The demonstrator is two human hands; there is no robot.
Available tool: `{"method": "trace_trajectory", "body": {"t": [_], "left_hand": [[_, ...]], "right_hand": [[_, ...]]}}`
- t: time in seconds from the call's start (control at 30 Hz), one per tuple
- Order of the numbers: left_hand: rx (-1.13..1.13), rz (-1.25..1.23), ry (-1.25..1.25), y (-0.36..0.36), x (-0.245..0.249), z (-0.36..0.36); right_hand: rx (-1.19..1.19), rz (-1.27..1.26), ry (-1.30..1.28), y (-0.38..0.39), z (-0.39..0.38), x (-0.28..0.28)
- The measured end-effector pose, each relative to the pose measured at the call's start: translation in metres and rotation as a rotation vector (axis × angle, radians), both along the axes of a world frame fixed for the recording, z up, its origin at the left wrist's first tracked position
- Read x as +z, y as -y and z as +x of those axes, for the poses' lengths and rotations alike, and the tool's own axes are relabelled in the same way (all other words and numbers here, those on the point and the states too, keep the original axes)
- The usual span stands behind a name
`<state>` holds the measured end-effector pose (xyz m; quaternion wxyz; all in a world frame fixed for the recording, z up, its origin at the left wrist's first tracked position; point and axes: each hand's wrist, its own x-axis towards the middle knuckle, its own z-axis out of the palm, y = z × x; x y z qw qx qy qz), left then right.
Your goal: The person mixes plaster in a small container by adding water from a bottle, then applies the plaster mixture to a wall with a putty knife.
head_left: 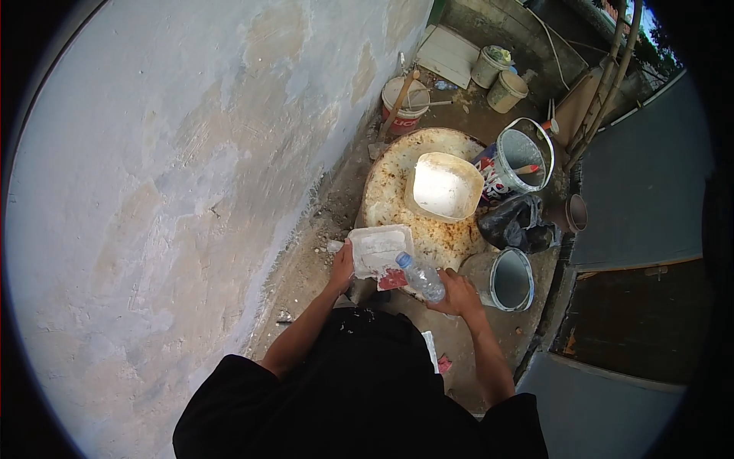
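My left hand [342, 268] grips the left edge of a whitish, plaster-smeared rectangular tub [380, 249], which overlaps the near rim of a rusty round tabletop [380, 180]. A red patch shows at the tub's lower side. In my right hand [456, 294] lies a clear plastic bottle [425, 280], fingers wrapped round its base end. Its blue cap points up and left, right at the tub's corner. Beyond the tub, a cream basin [445, 187] with a pale inside stands on the tabletop.
To the right are a paint bucket [493, 174] holding a red-handled tool, a black plastic bag [517, 222] and a grey bucket [482, 277]. A patchy plastered wall [176, 176] rises on the left. Farther back stand a red-and-white bucket [405, 115] and smaller pails [506, 93].
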<state>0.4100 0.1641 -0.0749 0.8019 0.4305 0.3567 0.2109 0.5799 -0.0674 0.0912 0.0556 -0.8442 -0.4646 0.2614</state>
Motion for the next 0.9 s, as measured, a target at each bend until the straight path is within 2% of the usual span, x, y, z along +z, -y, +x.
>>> {"method": "trace_trajectory", "body": {"t": [0.07, 0.17, 0.9], "left_hand": [[0.007, 0.007, -0.003, 0.0, 0.0, -0.001], [0.0, 0.017, -0.001, -0.002, -0.009, 0.001], [-0.018, 0.002, 0.018, -0.003, -0.005, 0.001]], "right_hand": [[0.058, 0.025, 0.032, 0.007, 0.0, -0.01], [0.042, -0.114, -0.027, -0.001, -0.004, 0.002], [0.075, -0.213, 0.004, -0.016, -0.005, 0.013]]}}
